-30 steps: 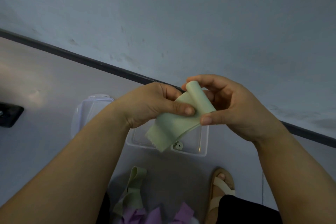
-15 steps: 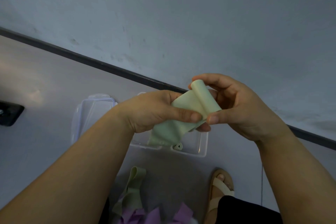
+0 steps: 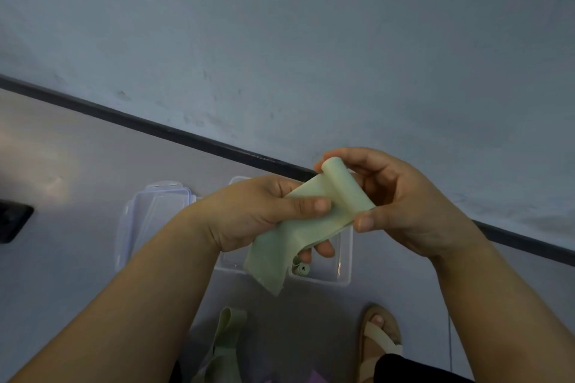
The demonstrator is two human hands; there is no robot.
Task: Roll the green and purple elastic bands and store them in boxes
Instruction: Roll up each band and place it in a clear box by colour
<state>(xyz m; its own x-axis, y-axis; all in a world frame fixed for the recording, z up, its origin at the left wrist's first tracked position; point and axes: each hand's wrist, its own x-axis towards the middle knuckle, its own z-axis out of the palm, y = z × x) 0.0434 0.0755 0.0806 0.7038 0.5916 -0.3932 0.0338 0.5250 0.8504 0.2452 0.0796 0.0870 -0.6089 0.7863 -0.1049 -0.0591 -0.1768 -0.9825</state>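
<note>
We judge the rolling step half done: our right hand (image 3: 410, 208) curls around the rolled end of the green band (image 3: 295, 239), our left hand (image 3: 258, 221) pinches its flat part, both over the clear box (image 3: 342, 277). Next, the hanging tail needs tight winding.

pale wall (image 3: 311, 40), dark skirting (image 3: 155, 127), grey floor (image 3: 62, 165)

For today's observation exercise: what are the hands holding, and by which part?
A green band: the right hand grips its rolled end, the left hand pinches the flat part beside it.
</note>
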